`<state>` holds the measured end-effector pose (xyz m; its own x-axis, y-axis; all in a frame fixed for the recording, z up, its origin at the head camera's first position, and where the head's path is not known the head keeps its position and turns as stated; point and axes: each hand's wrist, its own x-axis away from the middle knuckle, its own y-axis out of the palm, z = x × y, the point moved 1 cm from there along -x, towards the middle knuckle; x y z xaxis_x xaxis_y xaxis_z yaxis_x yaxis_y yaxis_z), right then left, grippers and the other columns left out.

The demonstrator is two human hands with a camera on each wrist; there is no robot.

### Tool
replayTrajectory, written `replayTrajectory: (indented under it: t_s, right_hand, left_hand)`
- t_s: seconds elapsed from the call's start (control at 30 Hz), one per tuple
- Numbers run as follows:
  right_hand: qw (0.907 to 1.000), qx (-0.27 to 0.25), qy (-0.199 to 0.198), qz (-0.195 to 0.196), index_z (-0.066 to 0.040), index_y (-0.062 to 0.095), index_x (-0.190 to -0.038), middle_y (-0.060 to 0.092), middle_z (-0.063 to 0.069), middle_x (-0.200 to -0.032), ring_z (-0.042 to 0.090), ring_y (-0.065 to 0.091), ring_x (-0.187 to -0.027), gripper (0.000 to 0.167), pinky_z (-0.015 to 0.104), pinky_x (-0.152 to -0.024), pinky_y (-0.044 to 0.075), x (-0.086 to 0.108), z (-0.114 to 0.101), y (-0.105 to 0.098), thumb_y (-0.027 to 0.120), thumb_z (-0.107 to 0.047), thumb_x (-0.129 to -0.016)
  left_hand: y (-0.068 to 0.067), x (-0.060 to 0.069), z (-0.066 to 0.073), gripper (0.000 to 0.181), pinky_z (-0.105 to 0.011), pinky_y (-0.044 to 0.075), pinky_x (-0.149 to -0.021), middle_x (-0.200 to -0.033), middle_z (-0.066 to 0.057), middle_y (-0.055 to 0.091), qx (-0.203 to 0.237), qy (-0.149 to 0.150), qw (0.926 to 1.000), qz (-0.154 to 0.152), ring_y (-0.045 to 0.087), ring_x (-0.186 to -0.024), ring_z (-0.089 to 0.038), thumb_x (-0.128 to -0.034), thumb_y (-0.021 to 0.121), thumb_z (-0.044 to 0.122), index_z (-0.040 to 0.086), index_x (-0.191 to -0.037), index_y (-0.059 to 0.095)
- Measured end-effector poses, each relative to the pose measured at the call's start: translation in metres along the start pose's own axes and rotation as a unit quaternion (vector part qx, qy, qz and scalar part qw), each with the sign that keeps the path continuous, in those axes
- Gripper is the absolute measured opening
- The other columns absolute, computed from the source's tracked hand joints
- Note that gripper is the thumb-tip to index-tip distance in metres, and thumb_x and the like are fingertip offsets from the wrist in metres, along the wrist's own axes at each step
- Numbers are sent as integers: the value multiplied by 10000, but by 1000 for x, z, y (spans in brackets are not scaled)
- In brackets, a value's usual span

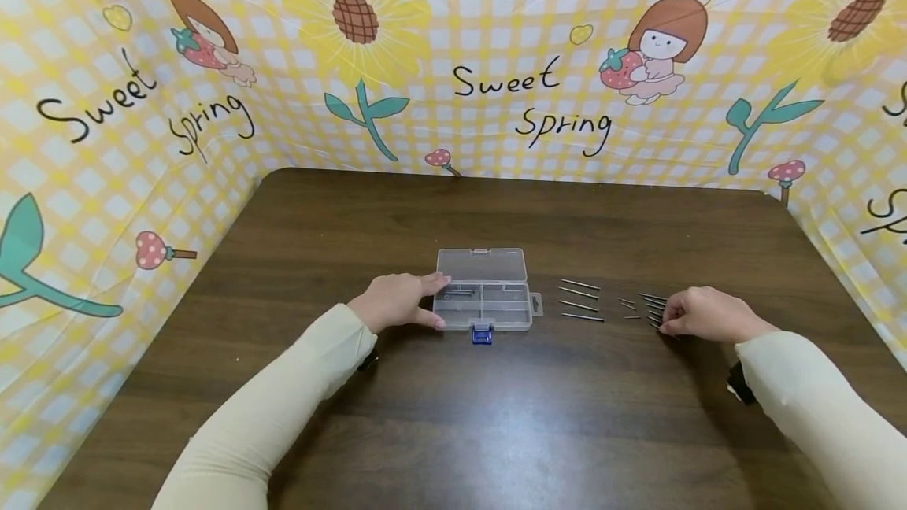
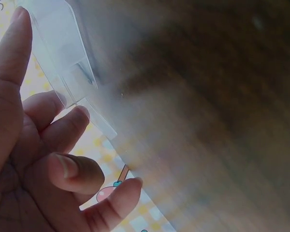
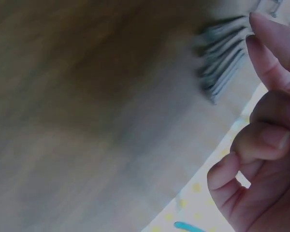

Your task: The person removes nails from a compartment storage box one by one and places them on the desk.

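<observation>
On the table stands a clear plastic compartment box point(image 1: 506, 310), its lid point(image 1: 482, 264) raised at the back and a blue latch point(image 1: 482, 335) at the front. My left hand point(image 1: 397, 301) grips the box's left side, thumb at the front corner and fingers farther back. A few nails point(image 1: 459, 292) lie in the back left compartment. At the right, my right hand point(image 1: 705, 313) pinches with thumb and forefinger at the end of a row of nails point(image 3: 224, 60). One nail's end appears between the fingertips, though blurred. The other fingers of that hand are curled.
Several long nails point(image 1: 579, 295) lie side by side right of the box. Between them and my right hand are a few short nails point(image 1: 627, 304). A yellow checked cloth point(image 1: 482, 38) with flowers walls the brown table point(image 1: 397, 211) at the back and sides.
</observation>
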<state>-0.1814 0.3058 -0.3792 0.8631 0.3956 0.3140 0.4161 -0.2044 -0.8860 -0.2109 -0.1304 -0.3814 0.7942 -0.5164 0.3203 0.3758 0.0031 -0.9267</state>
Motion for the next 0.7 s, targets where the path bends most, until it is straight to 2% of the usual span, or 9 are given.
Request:
replayTrajectory:
  t_s: [0.23, 0.53, 0.7]
  right_hand:
    - [9989, 223, -379, 177, -118, 703, -888, 671, -26, -851, 118, 566, -716, 109, 381, -624, 463, -35, -36, -8, 688, -224, -867]
    - [9938, 536, -956, 188, -137, 712, -919, 693, 0, -936, 196, 630, -853, 100, 435, -721, 492, -90, -110, -10, 677, -216, -870]
    - [9890, 725, -1281, 132, -134, 741, -997, 705, 40, -1046, 255, 640, -1000, 165, 454, -802, 498, -114, -151, -9, 662, -229, -887]
  left_hand:
    - [-1, 1, 1, 833, -378, 488, -742, -1529, 16, 310, -11, -81, 10000, -45, 438, -1307, -283, -809, 674, 521, 190, -1501, 349]
    - [0, 0, 2, 828, -357, 473, -681, -1530, 33, 304, -123, -151, 9998, -83, 437, -1309, -270, -812, 662, 530, 203, -1503, 343]
    - [2, 0, 3, 824, -316, 432, -574, -1554, 30, 259, -430, -85, 9989, -187, 530, -1226, -250, -851, 606, 547, 179, -1520, 299]
